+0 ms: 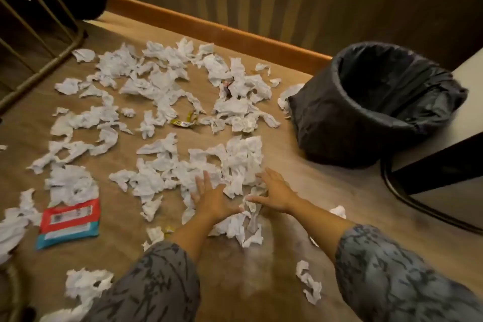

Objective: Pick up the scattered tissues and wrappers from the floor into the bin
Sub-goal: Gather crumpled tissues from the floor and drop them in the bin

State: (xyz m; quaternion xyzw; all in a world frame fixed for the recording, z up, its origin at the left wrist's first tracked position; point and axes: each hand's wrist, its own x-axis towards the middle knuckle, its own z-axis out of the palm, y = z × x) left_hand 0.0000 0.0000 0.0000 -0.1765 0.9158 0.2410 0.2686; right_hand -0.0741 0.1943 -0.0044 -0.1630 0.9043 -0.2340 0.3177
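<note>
The floor [300, 165] is strewn wall to chair-leg with crumpled white tissues [162, 81], the black-lined bin [366, 102] standing at the right, seemingly empty. A red-and-blue wrapper [68, 223] lies near left; a small yellow wrapper [184, 123] sits mid-scatter. Both hands lie flat, fingers spread, holding nothing: left hand [211, 198] and right hand [274, 193] press either side of the nearest heap [235, 165]. Feather-light and soft, I'd say; best scooped together from the edges.

Bin [339, 117] interior too dark; yellow wrapper [184, 122] print unreadable; left tissues [10, 227] perhaps edge-cropped.
</note>
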